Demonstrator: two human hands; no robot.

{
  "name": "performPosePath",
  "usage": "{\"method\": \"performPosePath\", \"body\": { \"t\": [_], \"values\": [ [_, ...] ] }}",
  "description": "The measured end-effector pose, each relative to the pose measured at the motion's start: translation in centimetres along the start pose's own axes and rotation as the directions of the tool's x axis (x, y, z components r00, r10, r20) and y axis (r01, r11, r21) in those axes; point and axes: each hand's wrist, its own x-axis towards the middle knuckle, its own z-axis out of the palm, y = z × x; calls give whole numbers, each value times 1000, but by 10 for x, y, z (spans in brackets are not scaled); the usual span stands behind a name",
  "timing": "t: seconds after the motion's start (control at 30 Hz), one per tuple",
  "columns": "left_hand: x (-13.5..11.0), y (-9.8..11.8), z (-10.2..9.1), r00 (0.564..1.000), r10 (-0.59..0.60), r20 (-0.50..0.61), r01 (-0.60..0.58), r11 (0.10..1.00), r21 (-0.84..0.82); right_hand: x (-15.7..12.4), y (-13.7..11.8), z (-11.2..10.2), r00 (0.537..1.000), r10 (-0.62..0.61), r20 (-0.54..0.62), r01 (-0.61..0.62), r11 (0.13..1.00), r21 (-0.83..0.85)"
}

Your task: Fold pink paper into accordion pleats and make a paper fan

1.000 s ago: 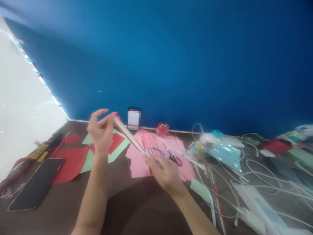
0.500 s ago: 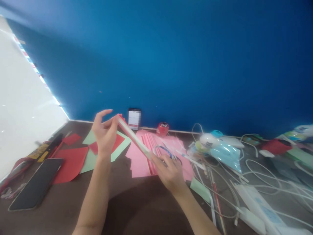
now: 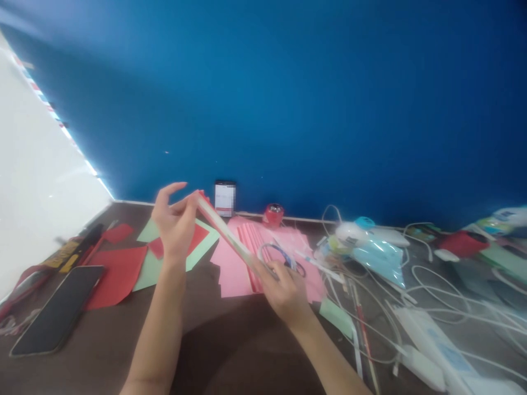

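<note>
A narrow folded paper strip [image 3: 224, 229], red along one edge and whitish along its face, slants between my hands above the table. My left hand [image 3: 175, 222] pinches its upper end between thumb and finger, the other fingers raised. Around the lower end, my right hand [image 3: 286, 291] is closed, with its grip partly hidden. Pink paper sheets [image 3: 233, 274] lie beneath the strip, with pleated pink-red paper [image 3: 252, 236] on them. Blue-handled scissors [image 3: 284, 253] rest just beyond my right hand. Left of the strip are pale green sheets [image 3: 150, 269] and red paper [image 3: 115, 277].
A dark phone [image 3: 57, 310] lies at the left, and a lit phone [image 3: 224, 198] leans on the blue wall [image 3: 263, 99]. By the wall stands a red roll-like object [image 3: 273, 215]. Tangled white cables [image 3: 382, 307], a power strip [image 3: 436, 340] and a light-blue packet [image 3: 379, 260] crowd the right.
The whole view has shifted very slightly. Both hands keep the same hold on the paper strip, and nothing on the table has visibly moved.
</note>
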Motion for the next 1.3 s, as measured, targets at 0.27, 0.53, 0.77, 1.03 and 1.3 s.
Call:
{"method": "performPosePath", "body": {
  "t": [0.27,0.53,0.77,1.03,1.3],
  "values": [
    [0,3,0,1000,-5,-20,5,1000,-17,2,-4,1,1000,-4,9,4,1000,-21],
    [0,4,0,998,-13,-58,11,1000,-26,4,-7,2,1000,-4,6,4,999,-44],
    [-2,13,3,995,-52,-89,49,998,-32,6,-9,3,997,12,-81,-18,998,-68],
    [-3,16,5,988,-136,-77,124,981,-146,4,-8,6,989,19,-144,-41,988,-150],
    [3,1,3,956,-288,-47,269,933,-240,-9,-5,10,992,21,-121,-45,979,-199]
  ]
}}
